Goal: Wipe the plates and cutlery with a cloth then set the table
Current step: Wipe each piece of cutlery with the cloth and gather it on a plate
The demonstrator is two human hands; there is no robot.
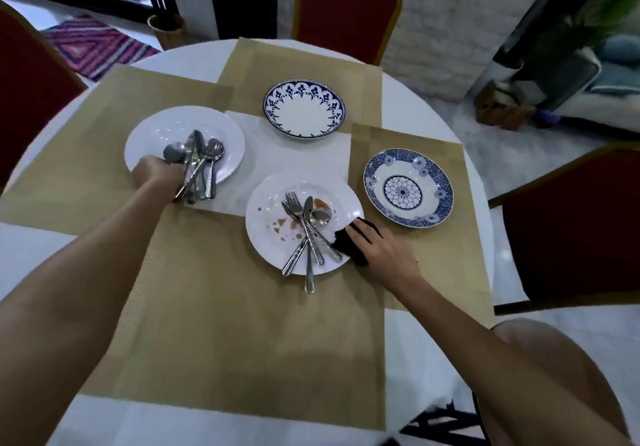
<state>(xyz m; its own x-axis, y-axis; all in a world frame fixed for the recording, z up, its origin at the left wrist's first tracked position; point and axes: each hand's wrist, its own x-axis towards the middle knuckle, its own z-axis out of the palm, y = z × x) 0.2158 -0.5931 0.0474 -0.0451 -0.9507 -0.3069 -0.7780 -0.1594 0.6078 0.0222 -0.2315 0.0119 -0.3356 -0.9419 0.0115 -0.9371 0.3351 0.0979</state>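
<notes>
Placemats cover the bench; left hand curls its fingers round cutlery, right hand presses flat fingers on cloth at the stained plate, probably wiped next.

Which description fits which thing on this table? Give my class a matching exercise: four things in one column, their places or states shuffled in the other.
Things
1. stained white plate
2. left white plate
3. dark cloth
4. blue-rimmed far plate

Descriptions
A. empty, in front of the far chair
B. under the right hand
C. bears spoons, by the left hand
D. forks lie on it

Pairs: 1-D, 2-C, 3-B, 4-A
</notes>
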